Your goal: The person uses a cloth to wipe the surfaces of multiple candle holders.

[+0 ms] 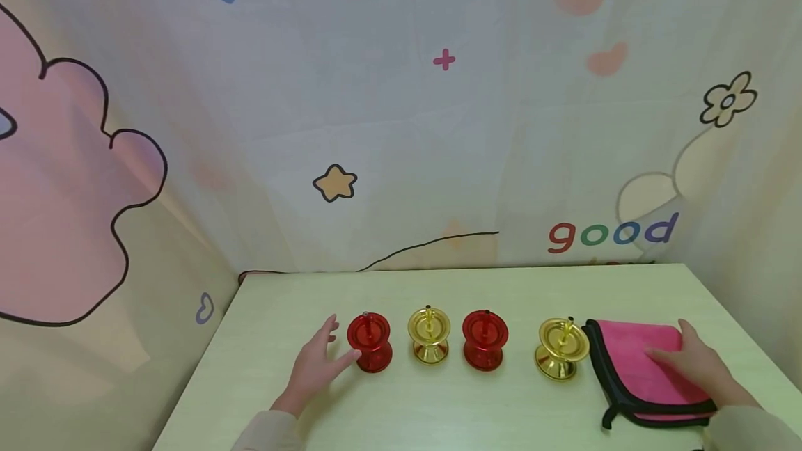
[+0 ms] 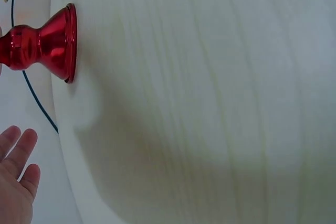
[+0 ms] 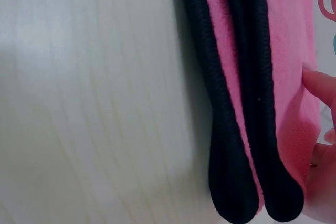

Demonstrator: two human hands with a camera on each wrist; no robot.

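Four goblet-shaped metal oil lamps, each with a small central tube, stand upright in a row. From left they are a red lamp (image 1: 374, 360), a gold lamp (image 1: 430, 352), a second red lamp (image 1: 484, 355) and another gold lamp (image 1: 557, 366). Beside the leftmost red one is my left hand (image 1: 318, 367), fingers extended and thumb spread toward its bowl; whether they touch is unclear. My right hand (image 1: 698, 366) rests on a folded pink cloth (image 1: 633, 346) with black edging. In the right wrist view, its thumb (image 3: 319, 85) touches the cloth; the other fingers are partly hidden.
The pale wood-grain table (image 1: 401, 416) carries the lamps and cloth. A printed curtain (image 1: 401, 124) rises behind its far edge, showing hearts, a star and the word "good". A black strap end (image 1: 608, 417) sticks out from the cloth's near left corner.
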